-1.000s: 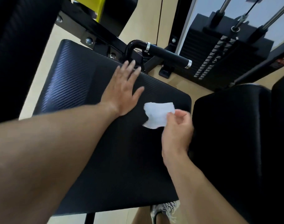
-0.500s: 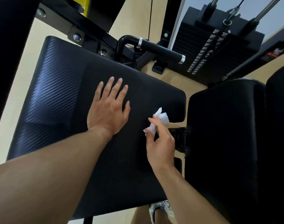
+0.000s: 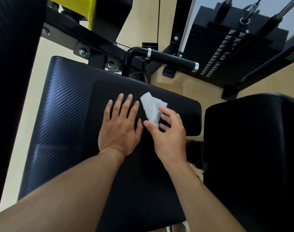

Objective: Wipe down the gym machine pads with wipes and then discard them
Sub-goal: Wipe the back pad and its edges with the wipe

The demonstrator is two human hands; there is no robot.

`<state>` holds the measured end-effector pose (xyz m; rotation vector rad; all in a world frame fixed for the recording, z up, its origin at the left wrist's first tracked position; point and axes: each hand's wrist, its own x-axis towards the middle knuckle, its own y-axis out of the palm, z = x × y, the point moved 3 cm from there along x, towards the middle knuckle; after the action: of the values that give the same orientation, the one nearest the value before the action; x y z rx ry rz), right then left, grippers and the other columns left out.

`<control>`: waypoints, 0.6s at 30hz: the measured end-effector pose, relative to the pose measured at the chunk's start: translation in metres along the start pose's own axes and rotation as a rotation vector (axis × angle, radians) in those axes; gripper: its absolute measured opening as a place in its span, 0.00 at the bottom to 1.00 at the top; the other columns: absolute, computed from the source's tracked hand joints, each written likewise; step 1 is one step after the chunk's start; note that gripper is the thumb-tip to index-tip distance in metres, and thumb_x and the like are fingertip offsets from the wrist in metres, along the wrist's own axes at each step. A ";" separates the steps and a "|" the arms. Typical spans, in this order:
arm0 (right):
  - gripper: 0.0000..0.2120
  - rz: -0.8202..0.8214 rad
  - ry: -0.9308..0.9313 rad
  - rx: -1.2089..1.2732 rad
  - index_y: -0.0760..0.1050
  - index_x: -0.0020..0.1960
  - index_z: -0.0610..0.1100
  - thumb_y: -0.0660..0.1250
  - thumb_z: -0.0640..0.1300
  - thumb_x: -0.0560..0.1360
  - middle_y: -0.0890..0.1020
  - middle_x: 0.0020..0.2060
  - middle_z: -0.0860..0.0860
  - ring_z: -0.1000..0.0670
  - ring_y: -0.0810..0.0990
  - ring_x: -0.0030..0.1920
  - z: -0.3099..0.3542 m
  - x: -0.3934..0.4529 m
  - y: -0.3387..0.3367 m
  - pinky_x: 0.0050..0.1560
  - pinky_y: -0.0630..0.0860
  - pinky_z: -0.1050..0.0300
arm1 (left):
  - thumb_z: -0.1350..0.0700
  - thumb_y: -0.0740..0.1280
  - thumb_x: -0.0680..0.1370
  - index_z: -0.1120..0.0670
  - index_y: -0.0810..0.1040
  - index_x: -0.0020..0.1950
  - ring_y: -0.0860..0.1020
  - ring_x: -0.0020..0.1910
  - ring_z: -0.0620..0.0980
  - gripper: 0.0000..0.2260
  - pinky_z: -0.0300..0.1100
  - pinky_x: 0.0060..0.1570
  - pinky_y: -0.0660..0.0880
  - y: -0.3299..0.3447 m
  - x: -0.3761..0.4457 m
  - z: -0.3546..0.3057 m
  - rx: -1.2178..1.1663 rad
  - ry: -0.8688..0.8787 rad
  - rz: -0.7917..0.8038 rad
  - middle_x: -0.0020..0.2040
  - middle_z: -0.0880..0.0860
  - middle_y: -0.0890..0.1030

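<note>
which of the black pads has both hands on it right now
The big carbon-weave seat pad in the middle: left hand flat on it, right hand pinching the white wipe. The pad at right is untouched.

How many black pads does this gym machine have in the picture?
3: the big seat pad under both hands, another pad at the right, and one along the left edge. Others may lie outside the picture.

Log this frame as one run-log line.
stage: wiping | left hand: flat on black textured seat pad | right hand: pinching crumpled white wipe on pad | discard: not done
</note>
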<state>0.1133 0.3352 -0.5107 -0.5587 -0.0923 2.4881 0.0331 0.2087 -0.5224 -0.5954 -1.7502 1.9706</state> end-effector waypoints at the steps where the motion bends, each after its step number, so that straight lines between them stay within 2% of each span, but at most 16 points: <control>1: 0.22 -0.054 0.077 0.062 0.75 0.66 0.55 0.76 0.44 0.75 0.77 0.63 0.57 0.60 0.79 0.60 -0.005 0.000 0.000 0.48 0.76 0.74 | 0.45 0.54 0.82 0.54 0.66 0.78 0.57 0.81 0.57 0.27 0.59 0.79 0.54 0.000 0.001 0.000 0.002 0.002 0.002 0.80 0.57 0.64; 3: 0.19 -0.155 0.201 0.081 0.75 0.65 0.55 0.74 0.47 0.77 0.80 0.59 0.57 0.61 0.81 0.54 -0.012 0.001 0.001 0.41 0.74 0.77 | 0.45 0.53 0.82 0.54 0.64 0.79 0.58 0.81 0.58 0.27 0.59 0.79 0.54 0.001 0.001 0.001 0.007 0.009 -0.001 0.80 0.57 0.64; 5: 0.19 -0.182 0.263 0.010 0.74 0.66 0.55 0.74 0.50 0.77 0.81 0.56 0.58 0.62 0.80 0.48 -0.016 0.003 0.002 0.37 0.74 0.72 | 0.45 0.53 0.82 0.53 0.58 0.82 0.58 0.81 0.58 0.29 0.59 0.79 0.54 0.002 0.000 0.001 -0.010 0.006 -0.019 0.80 0.57 0.64; 8: 0.18 -0.107 0.221 -0.158 0.76 0.64 0.54 0.75 0.49 0.76 0.79 0.53 0.56 0.59 0.80 0.46 -0.014 0.010 0.008 0.41 0.74 0.66 | 0.47 0.54 0.83 0.51 0.44 0.83 0.58 0.81 0.58 0.31 0.59 0.78 0.54 0.004 -0.001 0.001 -0.036 0.012 -0.043 0.80 0.56 0.63; 10: 0.19 -0.024 0.126 -0.284 0.77 0.66 0.54 0.74 0.47 0.77 0.76 0.54 0.56 0.57 0.79 0.49 -0.009 0.015 0.012 0.44 0.76 0.63 | 0.49 0.55 0.84 0.48 0.40 0.83 0.57 0.81 0.60 0.33 0.61 0.78 0.54 0.004 -0.001 0.001 -0.035 0.048 -0.046 0.80 0.57 0.62; 12: 0.21 0.065 0.032 -0.422 0.75 0.71 0.54 0.71 0.48 0.79 0.73 0.55 0.55 0.54 0.77 0.54 -0.007 0.018 0.016 0.50 0.79 0.55 | 0.48 0.57 0.82 0.45 0.42 0.83 0.57 0.80 0.64 0.34 0.64 0.77 0.55 0.003 -0.001 0.002 -0.022 0.091 -0.015 0.80 0.58 0.62; 14: 0.21 0.109 -0.007 -0.473 0.74 0.73 0.55 0.70 0.50 0.80 0.72 0.55 0.54 0.52 0.76 0.54 -0.007 0.018 0.017 0.51 0.79 0.53 | 0.47 0.56 0.82 0.45 0.51 0.83 0.56 0.80 0.66 0.30 0.66 0.76 0.54 0.003 -0.001 0.001 0.015 0.125 0.021 0.80 0.58 0.62; 16: 0.18 0.091 0.017 -0.393 0.77 0.69 0.55 0.69 0.52 0.80 0.75 0.53 0.55 0.55 0.77 0.51 -0.010 0.017 0.012 0.48 0.78 0.60 | 0.47 0.53 0.83 0.47 0.59 0.82 0.55 0.81 0.65 0.26 0.66 0.77 0.53 0.004 -0.001 0.001 0.045 0.123 0.045 0.81 0.56 0.62; 18: 0.14 0.000 0.101 -0.263 0.81 0.63 0.53 0.71 0.55 0.79 0.79 0.49 0.56 0.58 0.79 0.47 -0.014 0.018 0.003 0.41 0.73 0.69 | 0.46 0.51 0.84 0.50 0.62 0.81 0.55 0.81 0.62 0.26 0.65 0.77 0.52 0.004 0.000 0.001 0.045 0.095 0.054 0.81 0.55 0.63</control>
<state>0.1043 0.3418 -0.5308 -0.7915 -0.3838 2.4586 0.0322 0.2076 -0.5263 -0.7157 -1.6449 1.9789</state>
